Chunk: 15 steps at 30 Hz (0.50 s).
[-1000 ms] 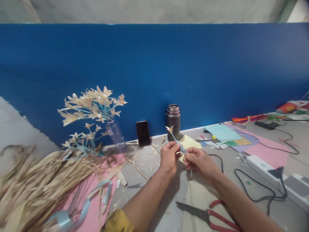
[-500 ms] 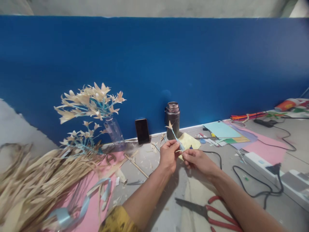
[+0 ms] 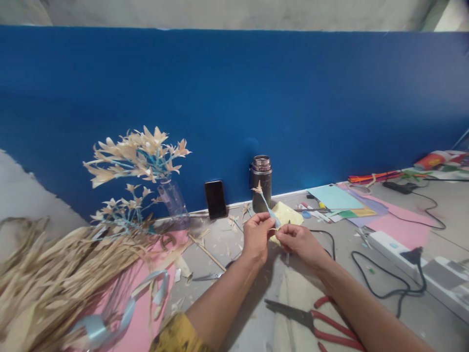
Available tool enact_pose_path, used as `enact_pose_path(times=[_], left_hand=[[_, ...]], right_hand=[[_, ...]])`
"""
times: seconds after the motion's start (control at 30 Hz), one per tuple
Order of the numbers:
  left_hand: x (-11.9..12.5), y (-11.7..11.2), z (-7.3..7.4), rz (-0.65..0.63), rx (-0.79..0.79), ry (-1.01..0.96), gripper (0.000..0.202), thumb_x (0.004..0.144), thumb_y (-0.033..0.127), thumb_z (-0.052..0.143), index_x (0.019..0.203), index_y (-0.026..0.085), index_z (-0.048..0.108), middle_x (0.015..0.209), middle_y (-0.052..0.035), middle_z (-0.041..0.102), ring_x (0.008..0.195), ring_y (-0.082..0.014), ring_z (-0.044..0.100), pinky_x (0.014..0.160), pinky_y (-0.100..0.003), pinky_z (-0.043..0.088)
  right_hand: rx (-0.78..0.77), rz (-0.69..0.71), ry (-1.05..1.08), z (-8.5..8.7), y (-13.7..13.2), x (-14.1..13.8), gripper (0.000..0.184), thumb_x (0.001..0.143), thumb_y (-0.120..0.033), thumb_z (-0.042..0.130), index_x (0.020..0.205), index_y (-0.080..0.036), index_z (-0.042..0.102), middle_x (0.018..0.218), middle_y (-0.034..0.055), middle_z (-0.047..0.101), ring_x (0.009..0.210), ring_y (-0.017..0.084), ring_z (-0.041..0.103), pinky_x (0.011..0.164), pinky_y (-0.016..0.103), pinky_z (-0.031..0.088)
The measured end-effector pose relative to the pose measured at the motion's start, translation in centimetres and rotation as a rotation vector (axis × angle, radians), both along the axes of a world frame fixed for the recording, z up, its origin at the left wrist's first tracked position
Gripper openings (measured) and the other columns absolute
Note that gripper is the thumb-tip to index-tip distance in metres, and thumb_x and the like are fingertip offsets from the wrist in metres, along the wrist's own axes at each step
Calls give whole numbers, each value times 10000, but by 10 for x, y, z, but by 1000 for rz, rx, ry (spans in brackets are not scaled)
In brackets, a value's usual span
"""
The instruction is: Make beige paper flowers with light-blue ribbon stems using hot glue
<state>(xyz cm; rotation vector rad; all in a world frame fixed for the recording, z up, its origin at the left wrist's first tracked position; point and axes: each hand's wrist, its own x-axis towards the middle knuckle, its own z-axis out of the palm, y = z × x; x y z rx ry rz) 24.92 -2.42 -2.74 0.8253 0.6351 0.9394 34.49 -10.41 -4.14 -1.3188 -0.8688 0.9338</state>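
Note:
My left hand (image 3: 257,236) pinches a small handmade flower (image 3: 264,201) with a pale, pointed bloom and a light-blue wrapped stem. The flower leans up and left, in front of the dark flask (image 3: 261,183). My right hand (image 3: 296,239) is closed close beside it, fingertips almost touching the left ones. A thin pen-like stick (image 3: 287,258) pokes out above and below the right fingers; its exact kind is unclear. Between the fingertips of both hands runs a short pale strip (image 3: 272,229). Behind the hands lies a yellow paper piece (image 3: 287,213).
Red-handled scissors (image 3: 311,320) lie below my right forearm. Dried husks (image 3: 69,274), blue ribbon (image 3: 98,330) and a clear vase (image 3: 174,203) of pale flowers (image 3: 142,154) are at left. A phone (image 3: 216,200) leans on the wall. Cables and a power strip (image 3: 392,249) lie right.
My right hand has turned slightly, so the dark blue tip above its fingers now shows as a thin grey point. The left hand keeps the flower in nearly the same place.

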Motion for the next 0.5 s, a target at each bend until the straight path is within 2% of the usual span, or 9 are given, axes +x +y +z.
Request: enact_pose_path(times=[0.2,0.27,0.37,0.43,0.5], left_hand=[[0,-2,-4,-17,6,30,303,556,240,815,808,145,676,695,-4,662,578,-110,591,568,-237,450],[-1,0,-4,-12,16,85,288,567,237,802,817,149,688,718,-9,667,578,-104,587,556,-228,437],[-2,-1,-3,-79,69,170,226,594,227,777,792,141,708,699,-16,655,560,-91,557,526,-213,410],[-1,-5,-3,-139,102,205,193,596,220,770,759,135,708,663,-8,628,541,-87,527,501,-213,402],[0,-11,-3,-188,122,225,182,596,224,775,734,134,698,649,-3,609,530,-90,511,473,-216,398]], right_hand=[[-31,-6,13,2,0,2,395,648,-495,809,616,-177,576,520,-39,533,471,83,424,481,235,330],[-49,-81,-26,5,-1,7,385,651,-503,806,635,-173,610,539,-21,565,485,94,454,487,236,363],[-25,-226,24,8,-3,19,399,671,-548,783,738,-167,682,665,13,629,537,102,489,492,229,398],[6,-199,111,7,-3,26,431,695,-582,758,819,-173,709,766,26,649,570,100,496,490,220,397],[33,-134,163,6,-3,31,419,691,-571,772,811,-174,710,717,3,613,561,93,472,479,211,371]])
